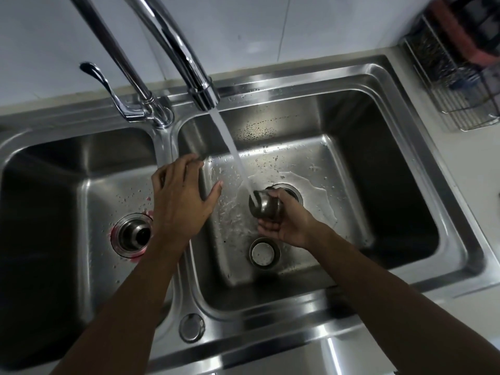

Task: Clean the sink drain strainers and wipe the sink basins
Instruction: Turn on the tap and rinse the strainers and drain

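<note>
Over the right basin (384, 169), my right hand (286, 223) grips a steel strainer cup (263, 205) under the running water stream (232, 150), just above the open drain hole (293, 192). A round steel stopper lid (264, 253) lies on the basin floor below that hand. My left hand (180, 196) rests with spread, relaxed fingers on the divider between the basins and holds nothing. The left basin (54, 185) has its strainer (134, 235) seated in the drain, with pink residue around the rim.
The chrome faucet spout (186, 58) arches over the right basin, its lever handle (108, 87) at the back left. A wire rack (457, 85) with a reddish cloth stands on the counter at the back right. A round cap (191, 327) sits on the front rim.
</note>
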